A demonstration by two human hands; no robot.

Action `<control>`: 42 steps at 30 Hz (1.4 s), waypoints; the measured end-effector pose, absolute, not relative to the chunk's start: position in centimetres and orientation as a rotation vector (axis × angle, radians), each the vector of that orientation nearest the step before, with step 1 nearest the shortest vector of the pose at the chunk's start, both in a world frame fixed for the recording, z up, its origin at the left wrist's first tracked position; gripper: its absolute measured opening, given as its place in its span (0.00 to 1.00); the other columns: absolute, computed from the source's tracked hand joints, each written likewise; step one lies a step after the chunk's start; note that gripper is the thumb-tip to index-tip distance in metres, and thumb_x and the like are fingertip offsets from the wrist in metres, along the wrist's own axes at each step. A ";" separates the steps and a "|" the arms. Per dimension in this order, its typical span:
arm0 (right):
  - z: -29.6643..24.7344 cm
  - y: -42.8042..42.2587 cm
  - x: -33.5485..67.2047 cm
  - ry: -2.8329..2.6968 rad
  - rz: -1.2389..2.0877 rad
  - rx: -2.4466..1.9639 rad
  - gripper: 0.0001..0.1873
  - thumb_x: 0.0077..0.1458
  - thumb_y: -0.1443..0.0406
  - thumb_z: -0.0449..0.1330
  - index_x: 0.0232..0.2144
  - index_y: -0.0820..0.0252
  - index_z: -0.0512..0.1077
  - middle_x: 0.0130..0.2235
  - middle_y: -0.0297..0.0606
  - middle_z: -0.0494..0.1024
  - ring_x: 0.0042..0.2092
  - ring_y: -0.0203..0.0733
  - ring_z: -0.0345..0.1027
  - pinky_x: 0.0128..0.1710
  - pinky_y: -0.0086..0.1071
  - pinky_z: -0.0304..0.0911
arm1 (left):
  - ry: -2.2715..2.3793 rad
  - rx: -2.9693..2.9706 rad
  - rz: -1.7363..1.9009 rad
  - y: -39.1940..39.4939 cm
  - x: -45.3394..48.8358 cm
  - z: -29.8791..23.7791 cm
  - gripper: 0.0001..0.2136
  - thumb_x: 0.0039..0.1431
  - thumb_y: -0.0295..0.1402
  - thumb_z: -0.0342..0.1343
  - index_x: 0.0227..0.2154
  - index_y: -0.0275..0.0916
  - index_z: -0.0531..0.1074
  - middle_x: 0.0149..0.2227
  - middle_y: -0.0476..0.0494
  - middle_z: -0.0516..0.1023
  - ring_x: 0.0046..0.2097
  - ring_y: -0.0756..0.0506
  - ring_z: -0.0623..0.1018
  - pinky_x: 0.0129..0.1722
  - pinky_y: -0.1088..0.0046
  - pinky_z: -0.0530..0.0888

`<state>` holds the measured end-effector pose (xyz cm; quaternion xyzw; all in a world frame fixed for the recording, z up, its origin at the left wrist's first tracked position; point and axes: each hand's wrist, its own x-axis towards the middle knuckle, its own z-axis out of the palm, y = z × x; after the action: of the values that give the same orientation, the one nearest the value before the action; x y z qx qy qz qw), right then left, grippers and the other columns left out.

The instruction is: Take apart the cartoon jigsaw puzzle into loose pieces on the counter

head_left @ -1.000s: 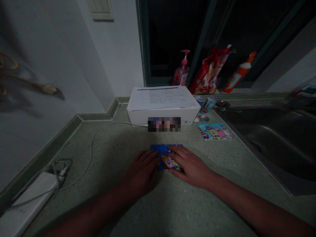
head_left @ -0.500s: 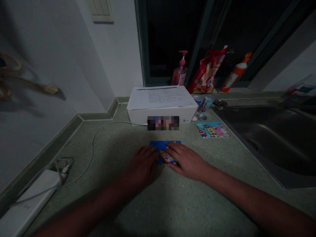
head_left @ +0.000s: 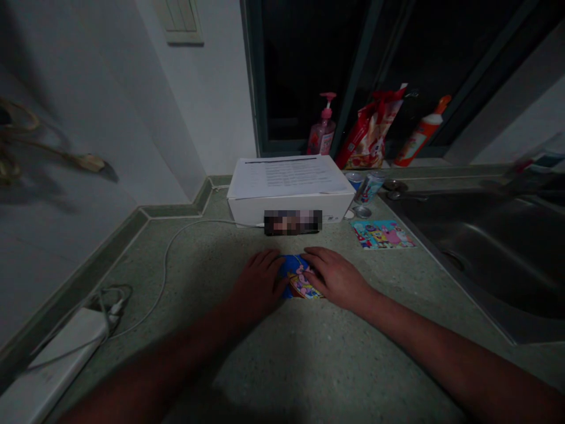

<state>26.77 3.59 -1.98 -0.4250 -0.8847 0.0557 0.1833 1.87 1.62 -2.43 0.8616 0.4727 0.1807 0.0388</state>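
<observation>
A blue sheet with a cartoon print point(head_left: 298, 278) lies folded on the green speckled counter point(head_left: 282, 353), just in front of a white box. My left hand point(head_left: 258, 282) lies flat on its left side, fingers stretched out. My right hand point(head_left: 336, 277) presses on its right side, fingers spread over the printed fold. Most of the sheet is hidden under both hands; only a narrow strip shows between them.
The white box point(head_left: 289, 191) with a printed page on top stands behind the hands. A second cartoon sheet point(head_left: 383, 234) lies to the right, next to a steel sink point(head_left: 485, 247). Small cans point(head_left: 369, 187), a soap pump point(head_left: 323, 129), a red bag and a bottle stand at the window. A cable and adapter point(head_left: 66, 344) lie left.
The blue sheet's far edge has come toward me and the visible blue area has shrunk. Both hands have shifted forward over it.
</observation>
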 end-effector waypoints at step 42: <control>-2.2 3.8 26.6 -2.364 0.079 -1.244 0.15 0.67 0.65 0.60 0.53 0.62 0.77 0.51 0.52 0.81 0.52 0.57 0.76 0.54 0.53 0.73 | 1.280 2.614 0.584 1.4 1.1 -2.5 0.30 0.63 0.48 0.62 0.63 0.39 0.68 0.66 0.29 0.70 0.68 0.29 0.69 0.68 0.40 0.66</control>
<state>26.61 3.80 -2.25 -0.4529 -0.8603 0.0289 0.2324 1.14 1.40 -2.46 0.8773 0.4296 0.1958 0.0863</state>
